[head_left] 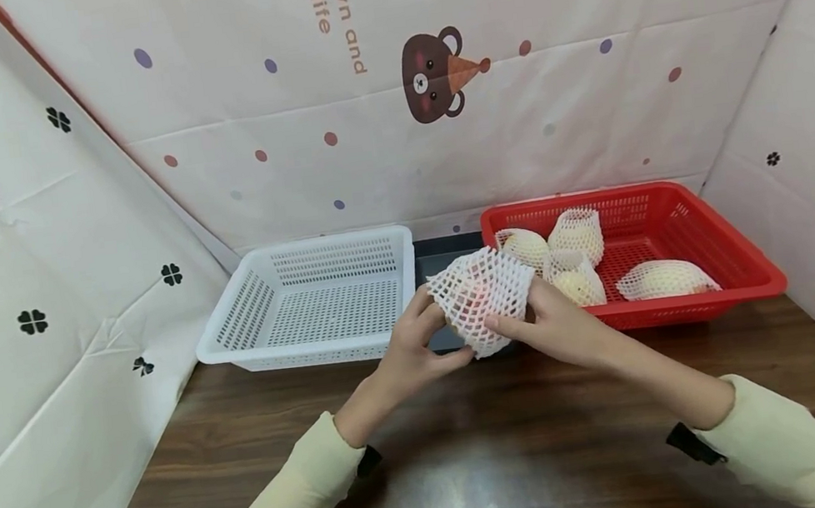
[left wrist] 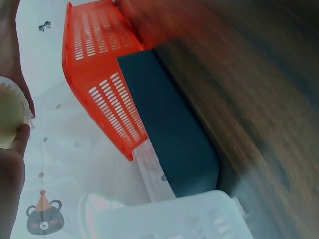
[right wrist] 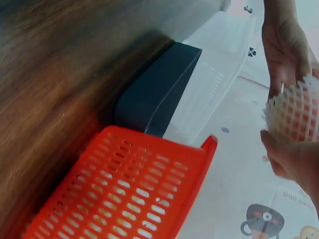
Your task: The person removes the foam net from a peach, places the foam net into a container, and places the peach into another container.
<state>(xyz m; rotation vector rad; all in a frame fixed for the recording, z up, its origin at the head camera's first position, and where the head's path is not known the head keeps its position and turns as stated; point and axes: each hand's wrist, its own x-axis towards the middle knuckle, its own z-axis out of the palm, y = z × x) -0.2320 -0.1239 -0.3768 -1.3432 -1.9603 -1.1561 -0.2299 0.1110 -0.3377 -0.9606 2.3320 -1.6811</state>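
Note:
A fruit in a white foam net sleeve (head_left: pixel 483 295), showing reddish through the mesh, is held up over the gap between two baskets. My left hand (head_left: pixel 410 344) grips it from the left, thumb below and fingers on the far side. From the right, my right hand (head_left: pixel 559 322) pinches the sleeve, with its thumb on the near face. In the left wrist view the fruit's pale yellow underside (left wrist: pixel 11 115) shows at the edge. The right wrist view catches the mesh (right wrist: pixel 294 114) between both hands.
At right stands a red basket (head_left: pixel 754 282) with several net-wrapped fruits, one of them (head_left: pixel 667 280) lying apart. A white basket (head_left: pixel 298 350) stands at left. Between them sits a dark box (head_left: pixel 430 266). Patterned cloth walls enclose the wooden table (head_left: pixel 475 447).

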